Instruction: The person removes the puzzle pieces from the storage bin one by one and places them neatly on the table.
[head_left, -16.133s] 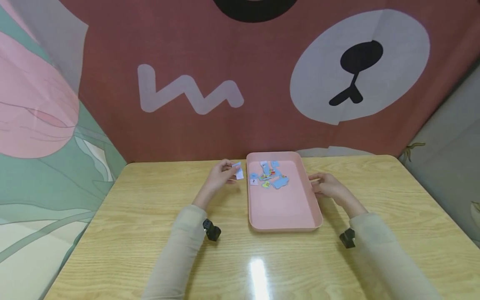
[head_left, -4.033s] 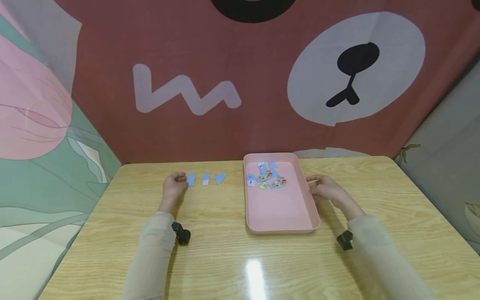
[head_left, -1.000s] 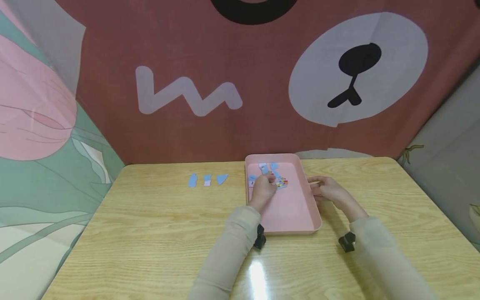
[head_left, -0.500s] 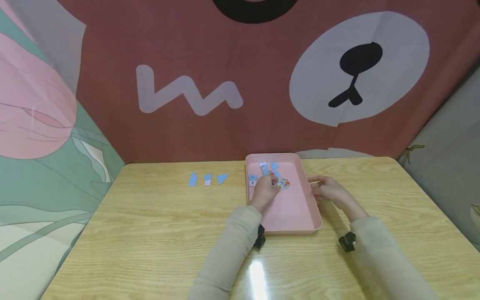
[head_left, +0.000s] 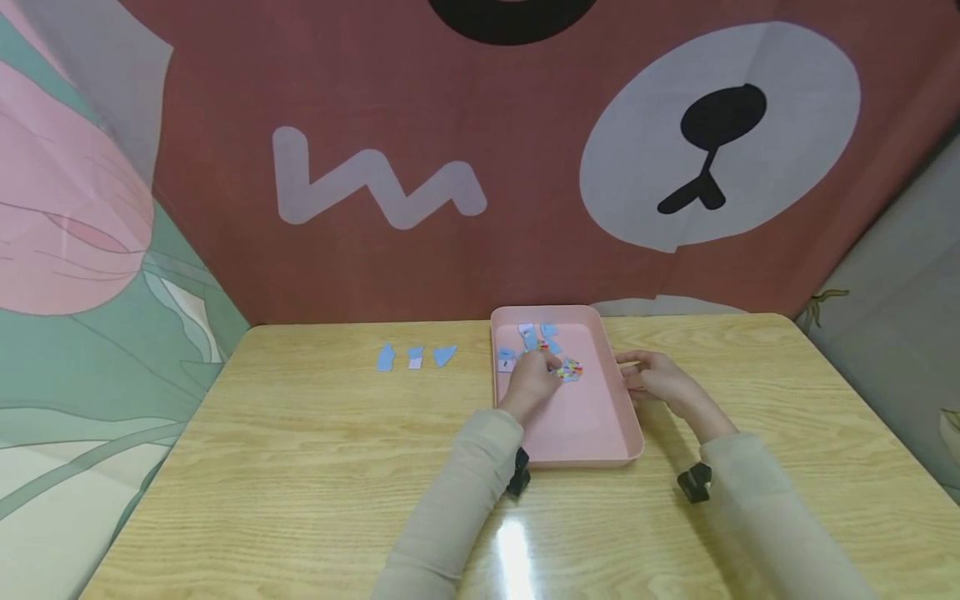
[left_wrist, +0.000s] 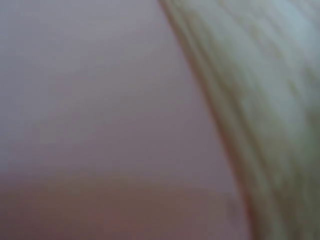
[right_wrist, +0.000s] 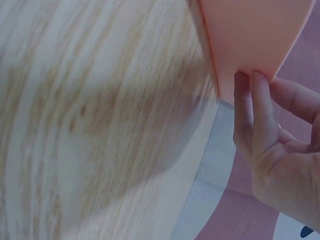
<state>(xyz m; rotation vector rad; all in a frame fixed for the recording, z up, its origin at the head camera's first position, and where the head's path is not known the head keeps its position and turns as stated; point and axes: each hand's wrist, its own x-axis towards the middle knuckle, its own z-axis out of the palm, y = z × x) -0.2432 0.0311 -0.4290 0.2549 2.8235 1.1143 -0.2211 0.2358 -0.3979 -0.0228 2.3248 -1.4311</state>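
My left hand (head_left: 531,385) reaches over the left wall into the pink tray (head_left: 577,433), its fingertips down among flat, puzzle-like pieces. At those fingertips lies a multicoloured piece (head_left: 572,369); whether the fingers pinch anything is hidden by the hand. Several pale blue and printed pieces, such as a blue one (head_left: 549,330), lie in the tray's far part. Outside the right wall, my right hand (head_left: 660,379) touches the tray. In the right wrist view, its fingers (right_wrist: 261,100) reach up with tips against the outer wall. The left wrist view is blurred and shows no fingers.
On the wooden table (head_left: 300,467), left of the tray, three pieces lie in a row: a pointed blue one (head_left: 386,358), a blue-and-white one (head_left: 416,358) and a triangular blue one (head_left: 445,356). A printed cloth (head_left: 420,267) hangs behind the table's back edge.
Since four seconds ago my left hand has left the pointed blue piece on the table and moved right into the tray. The multicoloured piece has shifted slightly right. The right hand stays put.
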